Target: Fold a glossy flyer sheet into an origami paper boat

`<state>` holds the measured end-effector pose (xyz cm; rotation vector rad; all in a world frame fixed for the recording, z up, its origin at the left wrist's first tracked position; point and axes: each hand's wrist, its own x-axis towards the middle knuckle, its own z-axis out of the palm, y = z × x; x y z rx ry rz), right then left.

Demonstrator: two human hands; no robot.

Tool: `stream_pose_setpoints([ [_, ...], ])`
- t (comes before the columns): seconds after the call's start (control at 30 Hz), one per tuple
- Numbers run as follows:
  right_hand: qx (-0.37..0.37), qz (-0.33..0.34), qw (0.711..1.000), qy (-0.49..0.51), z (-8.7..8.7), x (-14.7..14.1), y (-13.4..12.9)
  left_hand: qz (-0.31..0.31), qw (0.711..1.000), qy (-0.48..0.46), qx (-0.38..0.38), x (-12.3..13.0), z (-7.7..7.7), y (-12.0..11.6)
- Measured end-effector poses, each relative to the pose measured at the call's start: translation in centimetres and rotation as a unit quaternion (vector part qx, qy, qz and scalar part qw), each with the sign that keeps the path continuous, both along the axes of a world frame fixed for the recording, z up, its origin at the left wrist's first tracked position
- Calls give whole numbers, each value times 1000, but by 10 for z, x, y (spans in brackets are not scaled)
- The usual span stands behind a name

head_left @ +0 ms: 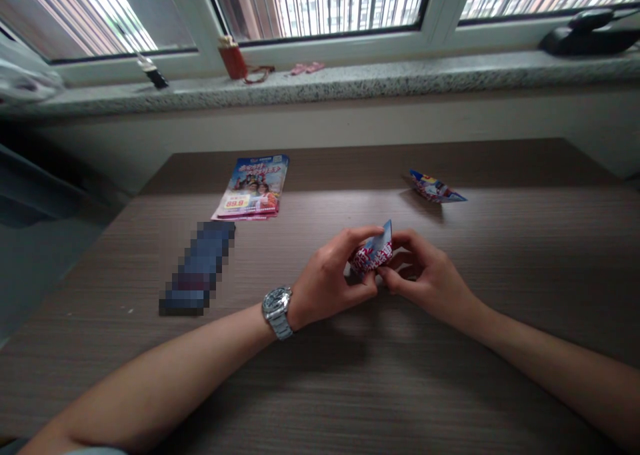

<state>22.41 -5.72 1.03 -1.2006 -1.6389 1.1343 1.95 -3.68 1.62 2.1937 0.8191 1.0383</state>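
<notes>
Above the middle of the table, a small folded piece of printed paper (371, 255) is held between both hands. It shows red-and-white print and a pale blue face with a raised point. My left hand (337, 268), with a metal watch (277, 308) on its wrist, pinches the paper from the left between thumb and fingers. My right hand (423, 268) is closed on its right edge with thumb and fingertips. Part of the paper is hidden behind the fingers. Beyond the right hand lies another folded paper shape (435, 188), blue and multicoloured with pointed ends.
A stack of printed flyers (255, 188) lies at the back left of the wooden table (310, 388). Nearer sits a dark, pixelated flat object (197, 268). On the stone windowsill (380, 82) stand a red case (233, 58) and a black object (590, 35).
</notes>
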Motion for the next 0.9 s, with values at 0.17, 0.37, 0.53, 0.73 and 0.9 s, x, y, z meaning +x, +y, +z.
stream_pose_setpoints([
  [0.17,34,-8,999,-21,-2,1,0,14,999,9,37,0,-2,1],
  [0.37,30,-7,999,-21,-6,4,1,21,998,36,54,0,-2,0],
  [0.53,1,9,1000,8,-9,4,4,14,996,53,63,-1,-4,2],
  [0.73,-6,17,1000,17,-10,6,3,16,994,79,80,-3,-6,4],
  [0.9,17,9,1000,0,-9,6,1,22,993,81,84,-2,-5,3],
])
